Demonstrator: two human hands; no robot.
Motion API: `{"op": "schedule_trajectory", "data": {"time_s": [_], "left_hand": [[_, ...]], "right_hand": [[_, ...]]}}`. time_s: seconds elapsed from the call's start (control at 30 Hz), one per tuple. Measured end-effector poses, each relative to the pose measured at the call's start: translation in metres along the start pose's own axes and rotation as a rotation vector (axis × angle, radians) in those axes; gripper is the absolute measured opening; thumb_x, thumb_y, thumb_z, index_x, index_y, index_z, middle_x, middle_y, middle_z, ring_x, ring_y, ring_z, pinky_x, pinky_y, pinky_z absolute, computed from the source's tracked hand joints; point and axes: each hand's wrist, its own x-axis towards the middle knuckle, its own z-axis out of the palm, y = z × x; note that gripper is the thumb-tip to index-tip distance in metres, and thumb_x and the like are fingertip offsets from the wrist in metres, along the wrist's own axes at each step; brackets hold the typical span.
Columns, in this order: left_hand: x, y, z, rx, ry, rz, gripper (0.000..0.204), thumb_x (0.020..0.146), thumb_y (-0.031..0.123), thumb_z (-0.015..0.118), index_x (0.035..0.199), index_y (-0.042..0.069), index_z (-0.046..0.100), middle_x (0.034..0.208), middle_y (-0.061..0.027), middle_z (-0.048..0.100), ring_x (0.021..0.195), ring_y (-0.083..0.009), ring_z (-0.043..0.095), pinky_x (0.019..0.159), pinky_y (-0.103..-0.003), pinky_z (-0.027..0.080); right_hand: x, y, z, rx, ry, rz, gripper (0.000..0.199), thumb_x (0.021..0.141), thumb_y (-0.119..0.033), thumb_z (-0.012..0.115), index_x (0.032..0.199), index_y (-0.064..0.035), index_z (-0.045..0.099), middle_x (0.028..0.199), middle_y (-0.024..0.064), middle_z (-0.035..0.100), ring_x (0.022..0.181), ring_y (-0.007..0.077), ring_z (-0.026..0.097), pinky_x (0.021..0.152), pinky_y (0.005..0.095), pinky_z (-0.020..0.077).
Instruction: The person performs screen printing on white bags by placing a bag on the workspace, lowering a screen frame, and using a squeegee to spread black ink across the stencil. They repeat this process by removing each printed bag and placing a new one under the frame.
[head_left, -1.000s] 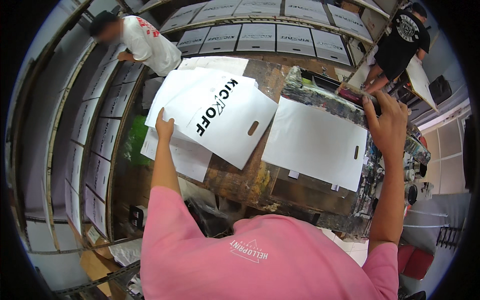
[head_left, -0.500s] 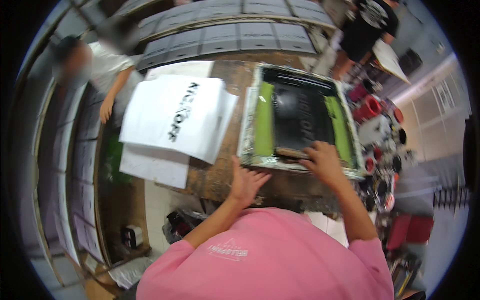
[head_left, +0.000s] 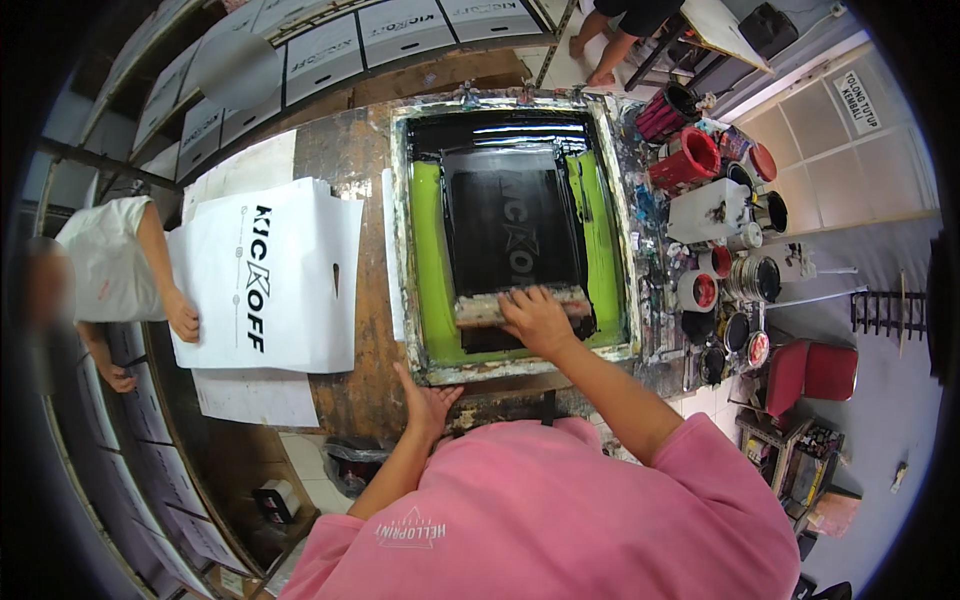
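- R hand [head_left: 540, 320] curled on squeegee [head_left: 482, 309], pic ctr.
- L hand [head_left: 428, 407] open, empty, nr screen frame's [head_left: 520, 369] lower-L corner.
- Frame now down vs earlier; stroke prob. underway.

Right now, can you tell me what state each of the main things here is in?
Right hand: grip closed on the squeegee
Left hand: open, empty, near the frame's corner
Squeegee: lying across the screen
Screen frame: down on the table
Black ink: spread, glossy in places
White bags: printed, stacked
Red tub: open
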Motion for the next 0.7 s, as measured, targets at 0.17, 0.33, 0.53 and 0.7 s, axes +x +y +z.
{"op": "schedule_trajectory", "data": {"time_s": [0.17,0.33,0.53,0.7], "left_hand": [[-0.002,-0.006,0.006,0.054,0.066,0.055,0.128,0.084,0.1,0.032,0.163,0.0,0.026,0.153,-0.0261,0.047,0.134,-0.0395,0.052,0.109,-0.051,0.045],[-0.005,0.0,0.015,0.027,0.133,0.041,0.128,0.084,0.1,0.031,0.164,0.0,0.02,0.153,-0.0264,0.046,0.132,-0.038,0.053,0.105,-0.049,0.049],[-0.028,0.0,0.016,0.063,0.06,0.101,0.133,0.085,0.1,0.029,0.161,-0.01,0.017,0.15,-0.0317,0.046,0.136,-0.0412,0.052,0.11,-0.052,0.047],[-0.041,-0.006,0.005,0.087,-0.013,0.206,0.131,0.088,0.097,0.027,0.159,-0.013,0.016,0.146,-0.0331,0.049,0.133,-0.042,0.054,0.109,-0.053,0.048]], "right_hand": [[0.109,0.071,0.007,-0.021,0.079,-0.011,0.053,0.084,-0.035,0.08,0.129,-0.0098,0.066,0.111,0.0084,0.064,0.105,0.031,0.06,0.093,0.0494,0.052],[0.213,0.144,0.009,-0.045,0.156,0.016,0.036,0.087,-0.04,0.078,0.11,-0.015,0.066,0.108,0.0039,0.065,0.105,0.0298,0.063,0.086,0.0475,0.055],[0.29,0.207,-0.042,0.035,-0.052,-0.028,0.051,0.098,-0.062,0.059,0.103,-0.0122,0.069,0.098,0.013,0.074,0.1,0.0371,0.07,0.082,0.0529,0.0551],[0.281,0.191,-0.028,-0.061,0.094,-0.016,0.045,0.096,-0.058,0.063,0.105,-0.0145,0.068,0.102,0.01,0.071,0.1,0.0345,0.068,0.079,0.051,0.0569]]}}
